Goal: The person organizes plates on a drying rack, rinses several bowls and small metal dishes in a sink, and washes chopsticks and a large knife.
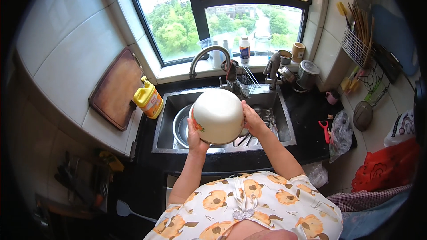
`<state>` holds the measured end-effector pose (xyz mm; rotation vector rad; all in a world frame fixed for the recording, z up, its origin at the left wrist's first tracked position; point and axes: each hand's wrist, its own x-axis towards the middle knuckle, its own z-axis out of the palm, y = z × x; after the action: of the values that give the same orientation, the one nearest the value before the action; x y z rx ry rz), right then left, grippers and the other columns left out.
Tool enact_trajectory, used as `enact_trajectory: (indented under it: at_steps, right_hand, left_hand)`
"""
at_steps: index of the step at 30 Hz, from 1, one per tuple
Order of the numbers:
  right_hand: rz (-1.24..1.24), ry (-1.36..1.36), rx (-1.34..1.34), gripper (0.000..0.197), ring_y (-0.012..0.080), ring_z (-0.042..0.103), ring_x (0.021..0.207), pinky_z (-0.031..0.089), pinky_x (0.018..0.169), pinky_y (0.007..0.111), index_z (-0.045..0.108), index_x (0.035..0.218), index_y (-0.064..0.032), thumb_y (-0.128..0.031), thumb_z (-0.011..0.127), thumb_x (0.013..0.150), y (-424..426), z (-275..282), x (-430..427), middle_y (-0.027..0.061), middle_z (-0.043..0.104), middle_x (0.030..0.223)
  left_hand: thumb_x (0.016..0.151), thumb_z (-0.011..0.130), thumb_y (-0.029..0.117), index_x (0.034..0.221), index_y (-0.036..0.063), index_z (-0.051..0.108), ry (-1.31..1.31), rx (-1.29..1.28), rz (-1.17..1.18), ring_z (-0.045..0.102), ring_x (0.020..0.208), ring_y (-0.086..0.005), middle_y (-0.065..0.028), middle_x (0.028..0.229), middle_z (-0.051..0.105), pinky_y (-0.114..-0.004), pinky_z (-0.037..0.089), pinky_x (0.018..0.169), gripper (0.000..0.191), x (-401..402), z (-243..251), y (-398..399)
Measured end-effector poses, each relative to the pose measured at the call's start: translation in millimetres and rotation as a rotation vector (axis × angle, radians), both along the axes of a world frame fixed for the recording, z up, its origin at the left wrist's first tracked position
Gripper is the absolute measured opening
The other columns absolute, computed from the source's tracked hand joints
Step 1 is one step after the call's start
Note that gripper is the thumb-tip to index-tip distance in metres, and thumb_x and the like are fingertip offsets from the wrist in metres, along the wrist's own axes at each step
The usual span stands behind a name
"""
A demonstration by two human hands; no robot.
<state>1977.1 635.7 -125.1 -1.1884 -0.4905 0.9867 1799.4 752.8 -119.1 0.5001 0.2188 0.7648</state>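
A large cream-coloured bowl (pixel 220 115) with a red and orange floral pattern is held over the sink, its rounded underside turned up towards the camera. My left hand (pixel 196 136) grips its left side, and my right hand (pixel 253 120) grips the right side; some fingers are hidden by the bowl. Below it is a stainless steel sink (pixel 160 140). A round metal basin (pixel 180 128) stands in the sink's left part, partly covered by the bowl. Spoons and other utensils (pixel 268 116) lie in the right part. The curved faucet (pixel 210 49) rises behind the bowl.
A yellow detergent jug (pixel 149 100) stands left of the sink, beside a leaning cutting board (pixel 115 90). Behind the sink is a wire rack (pixel 250 81). A red peeler (pixel 324 131) and a plastic bag (pixel 341 135) lie on the right counter. A spatula (pixel 125 209) lies lower left.
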Motion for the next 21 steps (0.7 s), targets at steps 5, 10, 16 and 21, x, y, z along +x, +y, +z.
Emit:
enact_trajectory:
  at_steps: [5,10,16,21]
  right_hand:
    - [-0.28,0.19,0.276,0.03,0.0115,0.058,0.083,0.049,0.072,0.032,0.057,0.107,-0.0078,-0.031,0.039,0.1,4,-7,2,-0.0001,0.06,0.089]
    - [-0.297,0.03,0.277,0.026,0.0112,0.058,0.081,0.049,0.074,0.028,0.059,0.098,-0.0052,-0.024,0.041,0.099,6,-35,19,0.0016,0.061,0.091]
    - [-0.338,0.125,0.294,0.026,0.0085,0.053,0.07,0.046,0.064,0.027,0.058,0.084,-0.0052,-0.021,0.042,0.096,9,-27,6,-0.0003,0.056,0.079]
    - [-0.323,0.0,0.274,0.028,0.0115,0.058,0.073,0.049,0.067,0.029,0.06,0.087,-0.0047,-0.023,0.041,0.095,10,-44,17,0.0022,0.061,0.082]
  left_hand:
    - [0.092,0.048,0.053,0.135,0.0111,0.041,0.14,0.258,-0.115,0.054,0.116,-0.02,-0.0066,0.128,0.055,-0.038,0.047,0.096,0.06,2,-13,-6]
    - [0.094,0.051,0.046,0.141,0.0119,0.033,0.328,0.091,0.202,0.052,0.116,-0.0176,-0.0043,0.129,0.051,-0.035,0.043,0.099,0.06,22,-17,-5]
    - [0.096,0.044,0.05,0.147,0.0151,0.023,0.348,0.346,0.259,0.048,0.121,-0.0189,-0.0075,0.136,0.045,-0.035,0.043,0.099,0.066,19,-24,-5]
    - [0.098,0.036,0.052,0.147,0.0149,0.024,0.367,0.407,0.266,0.046,0.123,-0.0189,-0.0081,0.138,0.043,-0.034,0.041,0.101,0.063,22,-24,-5]
